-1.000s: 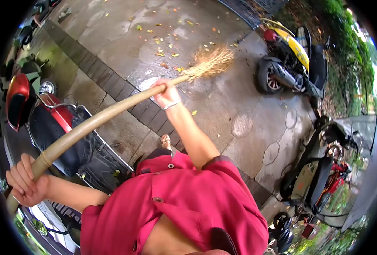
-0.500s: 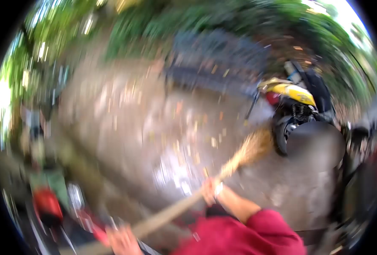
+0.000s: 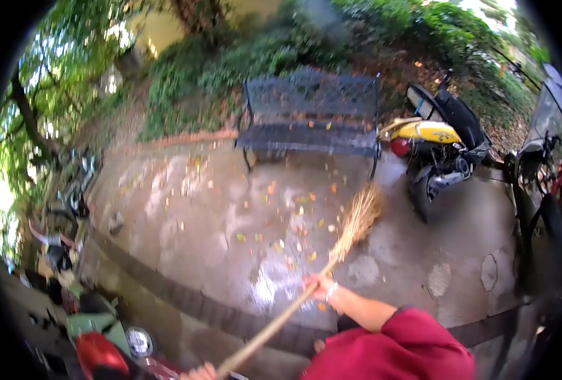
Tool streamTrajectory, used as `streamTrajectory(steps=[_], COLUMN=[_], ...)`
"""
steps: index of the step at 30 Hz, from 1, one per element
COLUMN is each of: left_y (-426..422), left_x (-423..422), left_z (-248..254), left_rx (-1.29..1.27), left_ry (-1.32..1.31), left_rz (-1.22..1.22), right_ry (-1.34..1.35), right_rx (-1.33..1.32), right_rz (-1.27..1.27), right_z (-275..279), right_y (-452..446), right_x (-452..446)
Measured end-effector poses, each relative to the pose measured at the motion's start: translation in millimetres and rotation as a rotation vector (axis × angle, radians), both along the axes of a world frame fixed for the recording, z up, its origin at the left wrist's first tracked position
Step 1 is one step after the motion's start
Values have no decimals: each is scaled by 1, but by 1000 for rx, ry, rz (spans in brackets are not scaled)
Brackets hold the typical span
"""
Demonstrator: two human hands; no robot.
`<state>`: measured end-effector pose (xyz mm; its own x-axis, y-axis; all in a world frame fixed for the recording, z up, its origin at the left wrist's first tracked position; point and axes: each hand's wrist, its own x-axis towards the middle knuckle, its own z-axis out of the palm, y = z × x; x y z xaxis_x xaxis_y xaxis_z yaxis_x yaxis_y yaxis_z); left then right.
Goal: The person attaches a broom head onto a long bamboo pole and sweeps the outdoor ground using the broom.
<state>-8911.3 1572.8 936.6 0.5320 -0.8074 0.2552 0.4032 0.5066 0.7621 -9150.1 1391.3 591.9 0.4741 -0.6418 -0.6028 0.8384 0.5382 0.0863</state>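
Observation:
A straw broom (image 3: 357, 221) with a long wooden handle slants across the head view, its bristles at the upper right over the wet, leaf-strewn pavement. My right hand (image 3: 320, 288), with a pale band at the wrist and a red sleeve above, is closed around the handle below the bristles. Lower down, at the bottom edge, my left hand (image 3: 200, 372) is wrapped round the handle's near part; only some of it shows. Scattered leaves (image 3: 271, 187) lie on the ground ahead of the broom.
A dark metal bench (image 3: 306, 136) stands ahead by the bushes. A yellow and black scooter (image 3: 429, 133) is parked right of it. A red and green scooter (image 3: 100, 351) is close at lower left. A low kerb step (image 3: 198, 310) crosses in front of me.
The broom's bristles have shifted left, away from the yellow scooter's wheel. The view has turned and become sharper. Both hands keep hold of the handle, and the left one sits lower in view.

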Motion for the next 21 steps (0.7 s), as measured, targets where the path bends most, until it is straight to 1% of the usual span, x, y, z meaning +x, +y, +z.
streamTrajectory(steps=[1, 2, 3, 4, 5, 7, 8, 9, 10, 11, 12, 13, 14, 15, 16, 17, 18, 19, 20, 21], left_y=[8, 19, 23, 25, 30, 43, 50, 56, 62, 69, 81, 95, 107, 119, 134, 149, 164, 181, 197, 210], left_x=[14, 19, 12, 4, 4, 6, 6, 5, 3, -2, -5, -7, -13, -23, -34, -47, -60, -77, -97, -113], left_z=[-17, -25, -19, -12, -14, -20, -26, -31, -34, -36, -41, -53, -55, -58, -56, -58, -67, -65, -68, -71], left_rx=[-86, -179, -172, -150, -161, -144, -146, -158, -144, -97, -53, 16, 86, 125, 154, 188, 100, 91, 117, 108], left_ry=[-22, -47, -63, 63, 51, 119, 122, 125, 111, 124, 71, 91, 59, 50, 52, 80, 73, 113, 132, 136], left_rz=[-94, -178, -187, -98, -112, -131, -118, -128, -118, -75, -6, 19, 74, 139, 201, 264, 276, 284, 267, 320], right_ry=[-11, -2, -23, 8, 86, 182, 186, 138, 156, 158, 221, 204, 192, 256, 216, 245, 217, 178, 234, 291], right_rx=[23, -9, -88, -138, -118, -223, -192, -147, -160, -126, -53, -94, -41, -37, -33, 34, -3, -43, -59, -82], right_rz=[-60, -103, -39, 6, 38, 155, 173, 248, 232, 254, 286, 283, 315, 313, 382, 369, 407, 430, 442, 449], right_z=[15, 25, 38, 38, 61, 85, 76, 61, 63, 61, 54, 52, 53, 47, 31, 29, 24, 20, 16, 12], right_y=[12, 22, 32, 41, 53, 73, 79, 76, 78, 78, 80, 82, 82, 83, 81, 86, 94, 101, 109, 112], right_x=[-2, -3, -6, -5, -1, 4, 1, -7, -8, -13, -15, -21, -26, -33, -45, -51, -61, -74, -85, -97])
